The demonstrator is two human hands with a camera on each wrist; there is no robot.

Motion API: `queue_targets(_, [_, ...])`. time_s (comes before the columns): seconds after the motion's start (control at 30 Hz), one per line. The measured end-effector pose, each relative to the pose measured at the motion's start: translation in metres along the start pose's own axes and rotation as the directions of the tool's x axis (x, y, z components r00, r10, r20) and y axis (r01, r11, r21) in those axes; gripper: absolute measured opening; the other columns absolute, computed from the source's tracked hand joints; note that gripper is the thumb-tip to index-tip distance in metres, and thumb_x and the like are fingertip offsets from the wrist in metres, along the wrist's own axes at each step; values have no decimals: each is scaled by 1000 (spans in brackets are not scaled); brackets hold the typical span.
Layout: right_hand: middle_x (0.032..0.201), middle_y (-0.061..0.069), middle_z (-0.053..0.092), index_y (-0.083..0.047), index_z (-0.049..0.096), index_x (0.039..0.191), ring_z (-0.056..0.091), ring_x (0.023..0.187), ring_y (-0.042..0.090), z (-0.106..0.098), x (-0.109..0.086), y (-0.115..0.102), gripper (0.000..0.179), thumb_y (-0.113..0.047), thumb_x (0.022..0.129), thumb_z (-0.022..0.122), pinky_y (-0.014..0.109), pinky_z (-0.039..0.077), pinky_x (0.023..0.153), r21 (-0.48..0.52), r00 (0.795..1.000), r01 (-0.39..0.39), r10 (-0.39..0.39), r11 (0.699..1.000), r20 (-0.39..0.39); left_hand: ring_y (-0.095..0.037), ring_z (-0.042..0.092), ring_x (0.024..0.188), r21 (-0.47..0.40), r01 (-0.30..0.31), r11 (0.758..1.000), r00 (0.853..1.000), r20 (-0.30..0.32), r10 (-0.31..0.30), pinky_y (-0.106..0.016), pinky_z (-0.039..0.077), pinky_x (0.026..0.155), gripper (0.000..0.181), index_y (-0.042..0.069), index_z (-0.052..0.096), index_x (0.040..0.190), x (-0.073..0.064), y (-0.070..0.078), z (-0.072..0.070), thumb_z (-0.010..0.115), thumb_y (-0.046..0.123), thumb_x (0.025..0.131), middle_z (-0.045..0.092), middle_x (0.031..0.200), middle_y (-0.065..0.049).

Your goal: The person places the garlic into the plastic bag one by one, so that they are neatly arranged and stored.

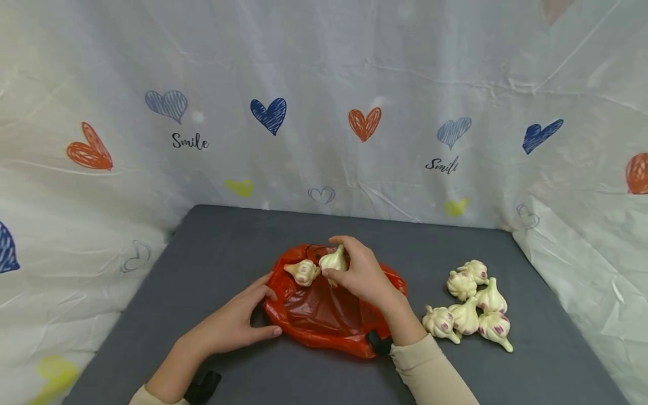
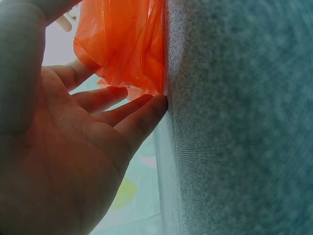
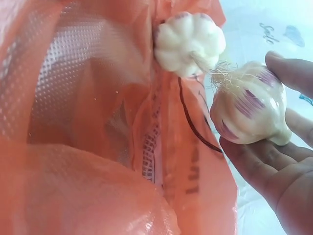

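A red plastic bag point(image 1: 324, 315) lies spread wide on the grey table, its rim rolled into a ring. My right hand point(image 1: 361, 275) pinches a garlic bulb point(image 1: 333, 260) between thumb and fingers over the bag's far side. The right wrist view shows that held bulb point(image 3: 252, 105) with purple streaks and its roots pointing away from the palm. A second garlic bulb point(image 1: 302, 272) rests at the bag's far left part. My left hand point(image 1: 238, 318) touches the bag's left edge with its fingertips, thumb spread apart; the left wrist view shows these fingers point(image 2: 139, 115) fairly straight against the red plastic.
Several garlic bulbs point(image 1: 467, 316) sit in a loose cluster on the table point(image 1: 547, 349) to the right of the bag. A white curtain point(image 1: 324, 84) with printed hearts hangs behind the table and along its sides.
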State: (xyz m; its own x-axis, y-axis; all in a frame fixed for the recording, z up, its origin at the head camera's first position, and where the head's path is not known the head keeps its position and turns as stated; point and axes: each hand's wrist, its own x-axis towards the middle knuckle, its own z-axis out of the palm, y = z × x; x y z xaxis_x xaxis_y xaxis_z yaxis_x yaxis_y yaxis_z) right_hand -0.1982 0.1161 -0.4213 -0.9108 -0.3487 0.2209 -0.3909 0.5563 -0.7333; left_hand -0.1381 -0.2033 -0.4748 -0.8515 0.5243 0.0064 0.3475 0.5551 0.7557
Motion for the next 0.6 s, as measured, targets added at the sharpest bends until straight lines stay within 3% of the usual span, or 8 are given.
queue_targets(0.6, [141,13,65,-7,61,149,65,113,21,8,1,10,65,-20,93,91,40,60,89,-4,999,31,-31,1000,27,-38,27,163,6,13,1000,1000,-3,-13,-68,37,120,44,35,60,120,1,-1,2,82,63,93,23,179,-9])
